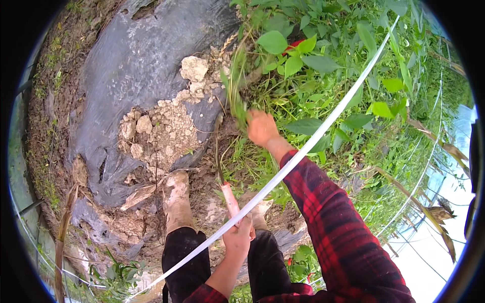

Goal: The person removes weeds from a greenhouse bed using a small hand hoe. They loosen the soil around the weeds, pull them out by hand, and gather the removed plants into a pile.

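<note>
My left hand [238, 236] is closed around the pale orange handle of a sickle [230, 200]. The thin, dark, curved blade points away from me, its far end beside the roots of the weeds. Ahead and to the right, my right hand [261, 129] makes a fist around a bunch of long green weeds [235, 83], which are blurred by motion. Its fingertips are partly hidden. Low grass and muddy soil [202, 204] lie between the two hands.
Torn grey plastic film [126, 65] covers the ground at left, with crumbled soil clods [164, 129] on it. A white strap [303, 151] crosses the view diagonally, over my right wrist. Leafy plants [323, 63] crowd the right. My muddy boots [178, 199] stand below.
</note>
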